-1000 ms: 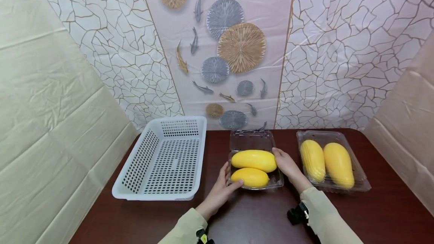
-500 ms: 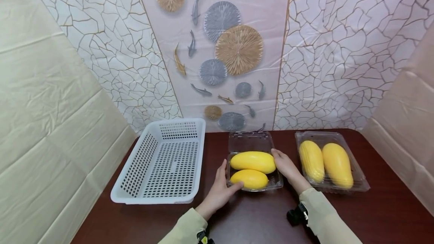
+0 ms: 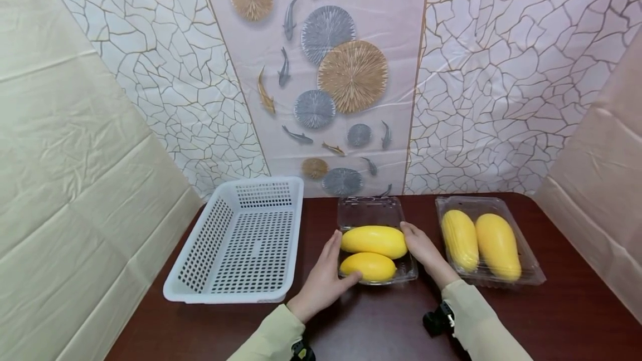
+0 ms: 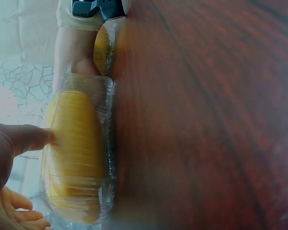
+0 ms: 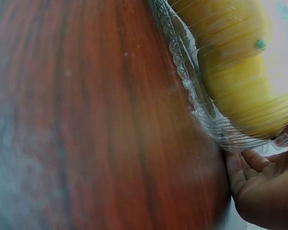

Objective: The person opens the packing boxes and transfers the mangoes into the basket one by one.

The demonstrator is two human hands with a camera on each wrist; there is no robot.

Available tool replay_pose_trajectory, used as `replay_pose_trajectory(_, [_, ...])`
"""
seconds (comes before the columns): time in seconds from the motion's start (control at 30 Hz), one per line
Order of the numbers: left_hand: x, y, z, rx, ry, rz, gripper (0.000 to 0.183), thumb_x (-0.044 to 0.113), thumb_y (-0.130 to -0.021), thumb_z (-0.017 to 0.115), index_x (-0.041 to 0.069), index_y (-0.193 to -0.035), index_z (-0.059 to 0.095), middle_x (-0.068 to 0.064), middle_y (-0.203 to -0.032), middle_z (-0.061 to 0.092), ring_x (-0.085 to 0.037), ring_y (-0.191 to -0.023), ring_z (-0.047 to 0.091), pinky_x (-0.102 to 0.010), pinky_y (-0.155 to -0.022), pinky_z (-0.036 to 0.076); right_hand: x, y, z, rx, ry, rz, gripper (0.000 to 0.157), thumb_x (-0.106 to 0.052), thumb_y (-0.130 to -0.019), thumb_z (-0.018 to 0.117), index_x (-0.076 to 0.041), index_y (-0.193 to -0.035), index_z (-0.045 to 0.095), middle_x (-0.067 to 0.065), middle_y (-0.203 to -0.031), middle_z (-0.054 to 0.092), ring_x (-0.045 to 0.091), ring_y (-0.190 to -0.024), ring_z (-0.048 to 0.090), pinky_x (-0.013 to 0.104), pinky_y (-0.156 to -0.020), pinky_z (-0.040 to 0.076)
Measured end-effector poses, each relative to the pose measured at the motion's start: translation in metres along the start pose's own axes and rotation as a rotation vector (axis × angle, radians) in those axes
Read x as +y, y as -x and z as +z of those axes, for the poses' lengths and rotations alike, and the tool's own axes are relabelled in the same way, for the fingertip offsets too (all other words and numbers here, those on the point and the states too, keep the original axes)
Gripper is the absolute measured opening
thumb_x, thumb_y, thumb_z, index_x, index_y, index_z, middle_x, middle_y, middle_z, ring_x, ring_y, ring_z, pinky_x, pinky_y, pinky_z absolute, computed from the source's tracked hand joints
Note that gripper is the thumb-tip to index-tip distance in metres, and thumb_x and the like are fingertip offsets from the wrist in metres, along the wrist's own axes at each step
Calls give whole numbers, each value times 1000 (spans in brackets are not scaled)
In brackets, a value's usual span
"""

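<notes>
A clear plastic clamshell box (image 3: 407, 273) stands in mid-table with its lid (image 3: 370, 213) folded back. Inside lie two smooth yellow oblong melon-like fruits, the larger fruit (image 3: 374, 241) behind the smaller fruit (image 3: 368, 267). My left hand (image 3: 323, 277) is at the box's left side, fingers straight toward the back corner and thumb at the front edge. In the left wrist view its thumb (image 4: 31, 138) reaches the near rim while the other fingers are spread off the box. My right hand (image 3: 423, 247) holds the right wall; in the right wrist view its fingers (image 5: 252, 163) curl beneath the box end.
To the left stands a white perforated plastic basket (image 3: 168, 288) with nothing in it. Another clear box (image 3: 531, 277) with two yellow fruits (image 3: 497, 247) sits at the right. Behind the dark wooden table (image 3: 371, 327) hangs a patterned backdrop (image 3: 351, 77).
My left hand's fingers have shifted up toward the box's back left corner and straightened; its thumb stays near the front edge. The right hand and box hold their place. The head view has tilted slightly.
</notes>
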State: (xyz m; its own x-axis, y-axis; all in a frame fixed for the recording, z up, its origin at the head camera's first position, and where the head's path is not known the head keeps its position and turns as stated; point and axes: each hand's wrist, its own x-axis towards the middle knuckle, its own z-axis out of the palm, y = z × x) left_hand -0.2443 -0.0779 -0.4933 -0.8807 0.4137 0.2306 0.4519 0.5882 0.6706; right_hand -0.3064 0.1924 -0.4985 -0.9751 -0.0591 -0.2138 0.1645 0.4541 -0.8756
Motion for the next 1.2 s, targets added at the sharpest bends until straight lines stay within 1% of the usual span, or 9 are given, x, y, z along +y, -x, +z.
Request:
replay_pose_trajectory(0.07, [2, -1, -1, -3, -15, 11, 92, 44, -95, 69, 1, -160, 19, -18, -165, 19, -32, -145, 34, -48, -109, 41, 0, 0, 1, 2, -3, 1, 74, -50, -109, 22, 4, -159, 12, 29, -163, 13, 47, -148, 13, 62, -116, 19])
replay_pose_trajectory(0.2, [6, -2, -4, -12, -106, 54, 88, 46, -94, 69, -1, -156, 29, -20, -160, 30, -33, -144, 36, -47, -110, 40, 1, -1, 3, 15, -5, -6, 73, -49, -109, 23, 4, -159, 13, 29, -162, 14, 47, -148, 13, 61, -117, 19])
replay_pose_trajectory(0.37, [11, -3, -6, -39, -179, 72, 86, 50, -93, 69, 0, -154, 36, -17, -155, 39, -30, -140, 43, -43, -109, 42, 0, 0, 5, 17, -18, -5, 72, -46, -110, 23, 4, -159, 11, 28, -163, 12, 46, -149, 11, 60, -117, 17])
replay_pose_trajectory(0.47, [12, -3, -6, -36, -192, 72, 83, 51, -92, 70, 1, -151, 41, -15, -150, 44, -27, -133, 51, -41, -104, 47, 1, 1, 6, 11, -25, -4, 72, -46, -110, 23, 4, -159, 9, 28, -164, 10, 46, -149, 9, 60, -118, 16])
replay_pose_trajectory(0.6, [13, -5, -5, -23, -219, 105, 73, 50, -91, 71, 2, -142, 51, -11, -139, 52, -20, -117, 60, -34, -94, 52, 1, 1, 5, 13, -27, -11, 73, -47, -110, 23, 4, -159, 9, 28, -163, 10, 46, -149, 9, 60, -118, 16])
replay_pose_trajectory(0.7, [14, -7, -4, -31, -228, 124, 65, 49, -91, 72, 4, -136, 55, -8, -132, 55, -15, -109, 61, -30, -88, 52, 0, 1, 5, 16, -29, -11, 72, -47, -110, 23, 4, -159, 9, 28, -163, 10, 46, -149, 9, 60, -118, 16])
replay_pose_trajectory(0.77, [15, -8, -4, -42, -226, 123, 62, 48, -91, 72, 5, -134, 56, -8, -130, 56, -14, -107, 60, -29, -87, 52, 1, 1, 5, 18, -29, -8, 72, -46, -110, 23, 4, -159, 9, 28, -164, 10, 46, -149, 9, 60, -118, 16])
replay_pose_trajectory(0.97, [17, -10, -5, -68, -249, 119, 63, 49, -91, 72, 5, -133, 58, -9, -129, 58, -14, -107, 61, -28, -88, 52, 1, 0, 4, 19, -34, -7, 71, -45, -110, 23, 4, -159, 10, 28, -163, 10, 46, -149, 9, 60, -118, 15])
replay_pose_trajectory(1.2, [16, -14, -5, -82, -309, 142, 61, 56, -91, 68, 8, -127, 62, -4, -122, 61, -12, -98, 61, -26, -81, 52, 3, -2, 4, 23, -41, -12, 70, -45, -110, 24, 4, -159, 11, 28, -164, 11, 45, -150, 9, 59, -118, 15])
